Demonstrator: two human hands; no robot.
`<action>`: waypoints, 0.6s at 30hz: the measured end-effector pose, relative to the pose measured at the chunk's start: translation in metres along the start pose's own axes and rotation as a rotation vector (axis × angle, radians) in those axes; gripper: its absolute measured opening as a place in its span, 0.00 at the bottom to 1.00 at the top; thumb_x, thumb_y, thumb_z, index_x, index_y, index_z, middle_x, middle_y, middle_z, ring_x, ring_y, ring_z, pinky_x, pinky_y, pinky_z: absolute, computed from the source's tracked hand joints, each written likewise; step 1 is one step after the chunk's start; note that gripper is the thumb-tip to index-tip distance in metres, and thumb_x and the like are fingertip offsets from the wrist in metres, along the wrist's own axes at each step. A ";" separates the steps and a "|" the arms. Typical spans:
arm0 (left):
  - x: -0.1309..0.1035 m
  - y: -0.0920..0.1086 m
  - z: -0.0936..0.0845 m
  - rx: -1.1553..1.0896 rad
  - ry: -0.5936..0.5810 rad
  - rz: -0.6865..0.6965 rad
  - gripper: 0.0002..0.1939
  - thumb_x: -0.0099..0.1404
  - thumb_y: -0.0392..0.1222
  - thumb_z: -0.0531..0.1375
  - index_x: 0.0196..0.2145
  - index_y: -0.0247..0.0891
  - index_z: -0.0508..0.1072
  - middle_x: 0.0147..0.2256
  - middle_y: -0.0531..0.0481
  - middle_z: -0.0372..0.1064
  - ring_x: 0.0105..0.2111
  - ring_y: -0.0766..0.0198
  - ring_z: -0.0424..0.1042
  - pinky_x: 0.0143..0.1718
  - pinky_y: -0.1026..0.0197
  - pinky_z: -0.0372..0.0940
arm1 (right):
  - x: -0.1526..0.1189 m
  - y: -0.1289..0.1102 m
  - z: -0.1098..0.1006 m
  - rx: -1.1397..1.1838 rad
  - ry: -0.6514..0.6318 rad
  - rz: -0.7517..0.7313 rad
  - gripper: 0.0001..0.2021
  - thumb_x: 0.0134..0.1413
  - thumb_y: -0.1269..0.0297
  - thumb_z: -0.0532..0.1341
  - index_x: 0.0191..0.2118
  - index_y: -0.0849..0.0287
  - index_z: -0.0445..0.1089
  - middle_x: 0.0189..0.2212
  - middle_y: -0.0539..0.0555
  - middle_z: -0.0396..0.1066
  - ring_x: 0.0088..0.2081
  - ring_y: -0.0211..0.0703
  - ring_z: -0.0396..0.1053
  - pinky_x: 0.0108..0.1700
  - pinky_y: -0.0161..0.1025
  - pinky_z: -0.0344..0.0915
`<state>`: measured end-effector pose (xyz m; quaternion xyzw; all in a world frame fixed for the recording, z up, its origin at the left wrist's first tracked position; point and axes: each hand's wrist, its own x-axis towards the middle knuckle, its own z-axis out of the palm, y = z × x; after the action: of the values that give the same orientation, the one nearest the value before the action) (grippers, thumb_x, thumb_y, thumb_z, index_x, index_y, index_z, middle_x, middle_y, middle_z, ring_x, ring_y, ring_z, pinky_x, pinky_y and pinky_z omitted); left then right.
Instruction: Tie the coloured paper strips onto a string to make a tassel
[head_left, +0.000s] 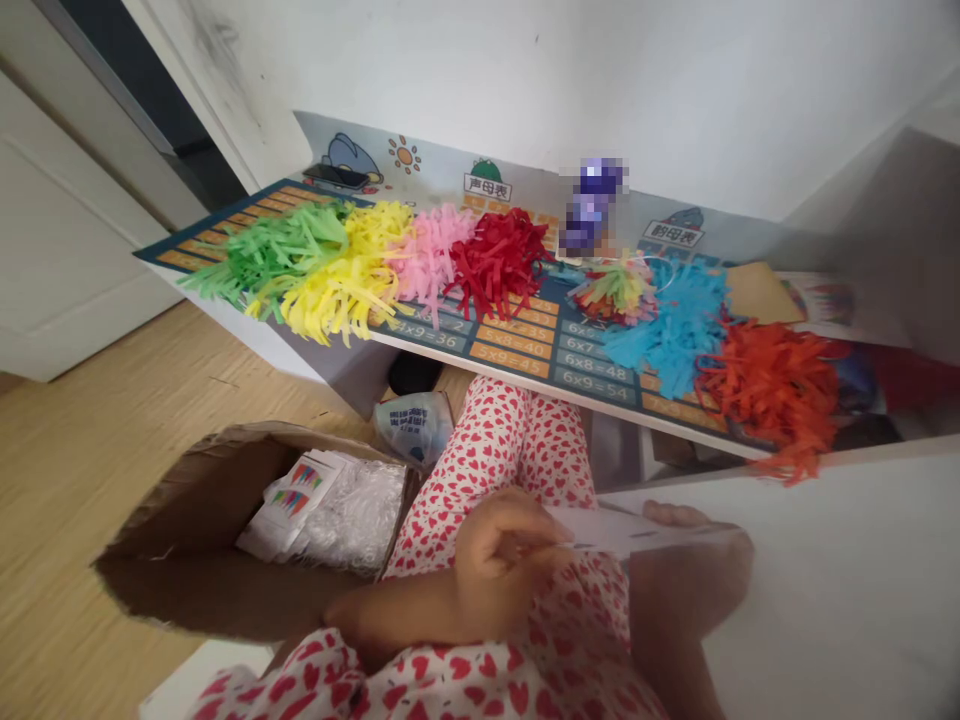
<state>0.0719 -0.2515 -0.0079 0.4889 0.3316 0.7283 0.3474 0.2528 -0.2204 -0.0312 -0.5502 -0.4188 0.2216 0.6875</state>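
Observation:
Above my lap, my left hand (506,550) is closed, its thumb and fingers pinching the left end of a white paper strip or card (615,528). My right hand (697,560) is wrapped round the right end of the same white piece, slightly blurred. On the desk lie fringed paper bunches: green (281,255), yellow (345,285), pink (431,255), dark red (501,262), light blue (671,325) and orange-red (776,385). A small multicoloured bunch (619,288) sits between the dark red and light blue ones.
The desk mat (517,345) shows multiplication tables. A phone (337,177) lies at its back left, a pixelated purple item (592,205) near the wall. An open cardboard box (187,580) on my left holds printed cards and clear plastic bags (356,515). A bag (412,425) rests under the desk.

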 end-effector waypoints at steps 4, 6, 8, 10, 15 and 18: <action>0.016 0.009 -0.024 0.135 -0.243 -0.136 0.11 0.61 0.36 0.66 0.43 0.43 0.79 0.32 0.47 0.76 0.33 0.62 0.75 0.37 0.61 0.70 | -0.002 -0.001 -0.005 0.017 -0.075 0.031 0.11 0.54 0.54 0.62 0.32 0.56 0.67 0.23 0.53 0.70 0.27 0.46 0.70 0.34 0.46 0.71; 0.026 0.014 -0.037 0.147 -0.307 -0.148 0.06 0.62 0.36 0.66 0.37 0.44 0.81 0.32 0.48 0.76 0.34 0.60 0.75 0.40 0.58 0.71 | -0.002 -0.002 -0.008 0.030 -0.145 0.023 0.10 0.55 0.55 0.62 0.32 0.56 0.69 0.24 0.54 0.72 0.28 0.48 0.71 0.33 0.45 0.70; 0.035 0.022 -0.047 0.120 -0.334 -0.152 0.05 0.61 0.37 0.66 0.36 0.45 0.82 0.31 0.48 0.75 0.33 0.60 0.75 0.40 0.56 0.71 | 0.000 -0.006 -0.011 0.055 -0.198 -0.008 0.10 0.54 0.56 0.63 0.30 0.56 0.70 0.24 0.55 0.73 0.29 0.48 0.71 0.32 0.44 0.69; 0.044 0.036 -0.053 0.130 -0.403 -0.115 0.05 0.62 0.38 0.66 0.36 0.46 0.82 0.30 0.48 0.74 0.32 0.60 0.75 0.38 0.57 0.71 | 0.009 -0.019 -0.011 0.103 -0.260 -0.089 0.09 0.55 0.58 0.63 0.29 0.56 0.72 0.25 0.55 0.73 0.30 0.48 0.72 0.33 0.44 0.69; 0.067 0.097 -0.060 0.330 -0.440 0.139 0.09 0.65 0.39 0.63 0.40 0.50 0.81 0.26 0.49 0.72 0.27 0.62 0.73 0.25 0.63 0.69 | 0.046 -0.084 -0.011 0.244 -0.542 -0.532 0.06 0.58 0.61 0.63 0.37 0.52 0.78 0.28 0.52 0.69 0.31 0.42 0.69 0.33 0.40 0.66; 0.072 0.117 -0.067 0.404 -0.487 0.309 0.10 0.63 0.40 0.63 0.41 0.50 0.80 0.26 0.49 0.77 0.28 0.58 0.77 0.24 0.62 0.72 | 0.054 -0.112 -0.013 0.310 -0.688 -0.639 0.10 0.64 0.62 0.58 0.47 0.50 0.75 0.25 0.51 0.69 0.25 0.39 0.68 0.27 0.36 0.64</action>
<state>-0.0328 -0.2645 0.1027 0.7515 0.2987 0.5539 0.1984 0.2761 -0.2196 0.0917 -0.1804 -0.7314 0.2282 0.6168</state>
